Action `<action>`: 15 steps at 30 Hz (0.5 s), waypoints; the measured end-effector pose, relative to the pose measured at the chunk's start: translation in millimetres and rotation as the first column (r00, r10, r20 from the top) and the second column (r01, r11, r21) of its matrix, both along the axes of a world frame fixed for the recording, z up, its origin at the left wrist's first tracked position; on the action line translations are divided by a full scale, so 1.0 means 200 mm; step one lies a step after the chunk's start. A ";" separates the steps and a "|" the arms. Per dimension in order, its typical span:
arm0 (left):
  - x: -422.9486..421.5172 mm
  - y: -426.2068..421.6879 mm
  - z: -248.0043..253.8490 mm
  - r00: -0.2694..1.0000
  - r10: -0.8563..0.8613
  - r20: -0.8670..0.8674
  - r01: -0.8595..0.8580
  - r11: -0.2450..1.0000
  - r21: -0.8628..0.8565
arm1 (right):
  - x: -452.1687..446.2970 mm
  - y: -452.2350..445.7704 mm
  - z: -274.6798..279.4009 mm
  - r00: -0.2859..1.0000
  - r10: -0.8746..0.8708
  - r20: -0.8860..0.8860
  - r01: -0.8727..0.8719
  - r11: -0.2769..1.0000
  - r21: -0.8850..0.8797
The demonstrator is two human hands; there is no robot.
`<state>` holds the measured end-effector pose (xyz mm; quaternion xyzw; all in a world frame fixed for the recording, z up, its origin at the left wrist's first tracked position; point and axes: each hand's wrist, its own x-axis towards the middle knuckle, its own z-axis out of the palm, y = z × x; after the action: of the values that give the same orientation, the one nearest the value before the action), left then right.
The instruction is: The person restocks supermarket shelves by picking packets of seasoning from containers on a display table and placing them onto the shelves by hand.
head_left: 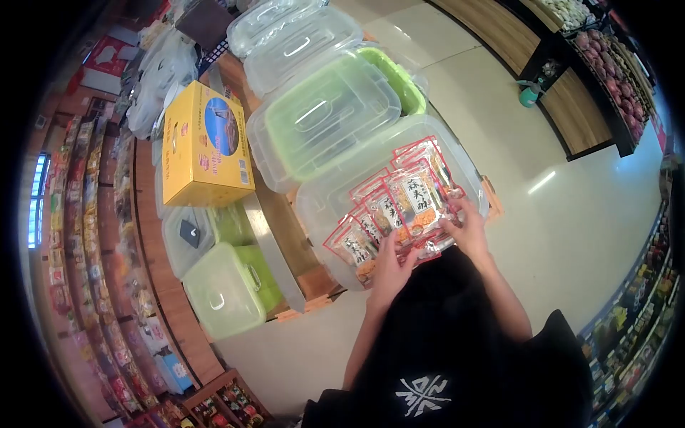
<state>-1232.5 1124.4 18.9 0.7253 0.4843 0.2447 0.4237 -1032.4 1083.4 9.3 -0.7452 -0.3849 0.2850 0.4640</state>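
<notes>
over the near edge of the clear plastic box (pixel 317 214) lies an overlapping spread of red-edged packets (pixel 391 210); whether they rest on it or are held just above, i cannot tell. the right hand (pixel 471 232) has its fingers clamped on the packets' right side; the left hand (pixel 391 274) touches their lower edge, but i cannot tell whether its fingers grip. the step in hand looks like arranging the packets; the next move seems to call for steady support from both sides.
</notes>
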 end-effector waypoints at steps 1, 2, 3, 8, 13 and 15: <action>0.01 0.01 -0.02 0.997 -0.078 -0.029 0.080 0.995 0.059 | -0.02 -0.01 0.01 0.999 -0.032 0.034 0.030 0.998 0.063; 0.02 0.02 -0.03 0.996 -0.085 -0.023 0.086 0.994 0.062 | -0.03 -0.02 0.03 0.998 -0.039 0.040 0.036 0.997 0.066; 0.02 0.03 -0.04 0.996 -0.092 0.014 0.092 0.996 -0.020 | -0.04 -0.03 0.07 0.998 -0.034 0.048 0.034 0.999 0.007; 0.04 0.08 -0.06 0.987 -0.060 0.152 0.100 0.957 -0.272 | -0.11 -0.08 0.02 0.971 -0.108 0.214 0.085 0.990 0.112; 0.00 0.07 -0.16 0.885 -0.069 0.460 0.290 0.856 -0.428 | -0.28 -0.15 0.04 0.993 -0.107 0.040 0.102 0.990 0.099; -0.01 0.03 -0.15 0.893 -0.052 0.448 0.292 0.825 -0.484 | -0.37 -0.17 0.08 0.991 -0.130 -0.023 0.131 0.986 0.104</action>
<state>-1235.1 1130.3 -11.3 0.5490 0.3627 0.2068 0.7241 -1105.6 1049.1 24.8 -0.7410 -0.3460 0.2392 0.5234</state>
